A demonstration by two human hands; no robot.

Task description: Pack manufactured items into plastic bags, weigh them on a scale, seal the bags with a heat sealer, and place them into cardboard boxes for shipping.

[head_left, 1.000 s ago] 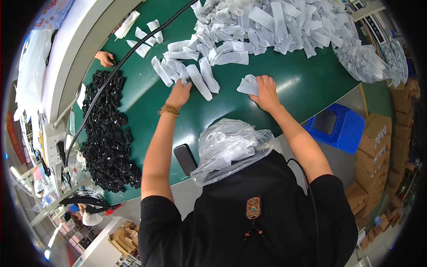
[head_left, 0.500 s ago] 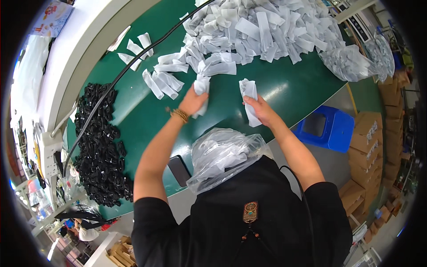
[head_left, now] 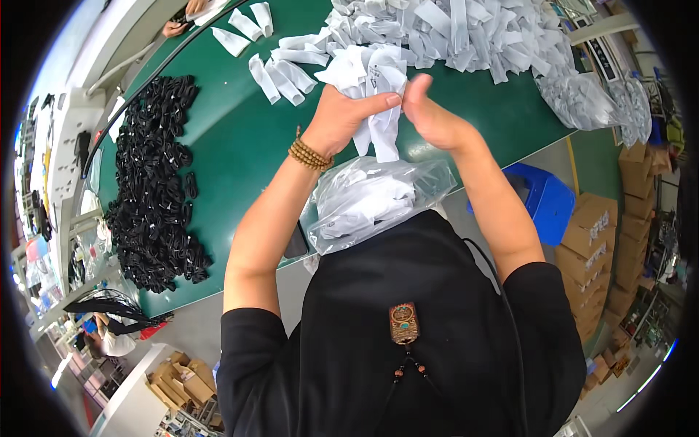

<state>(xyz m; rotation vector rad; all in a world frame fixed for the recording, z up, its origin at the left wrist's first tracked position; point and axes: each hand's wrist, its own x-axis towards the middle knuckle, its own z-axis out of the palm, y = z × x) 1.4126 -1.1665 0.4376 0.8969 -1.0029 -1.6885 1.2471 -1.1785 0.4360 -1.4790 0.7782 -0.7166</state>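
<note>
Head view, looking down on a green work table [head_left: 240,146]. The left hand [head_left: 342,116] is closed around a bunch of white paper strips [head_left: 371,87], its thumb lying across the front of them. The right hand [head_left: 429,113] meets the bunch from the other side, its fingertips pinched on the same strips at their upper edge. The bunch is lifted clear of the table surface, with its lower ends hanging down between the two wrists; how many strips it contains cannot be told, since they overlap.

A beaded bracelet [head_left: 309,154] circles the left wrist. Just below the hands, at the near table edge, lies a clear plastic bag [head_left: 371,197] holding more white pieces. Beyond the hands, a large heap of white strips [head_left: 466,33] covers the far part of the table, and a few single strips [head_left: 280,73] lie side by side to its left. A long pile of black cable bundles [head_left: 156,182] occupies the left side of the table, well apart from the hands. To the right, off the table, stand a blue bin [head_left: 546,200] and stacked cardboard boxes [head_left: 604,240]. Another person's hand [head_left: 175,28] shows at the far left corner of the table.
</note>
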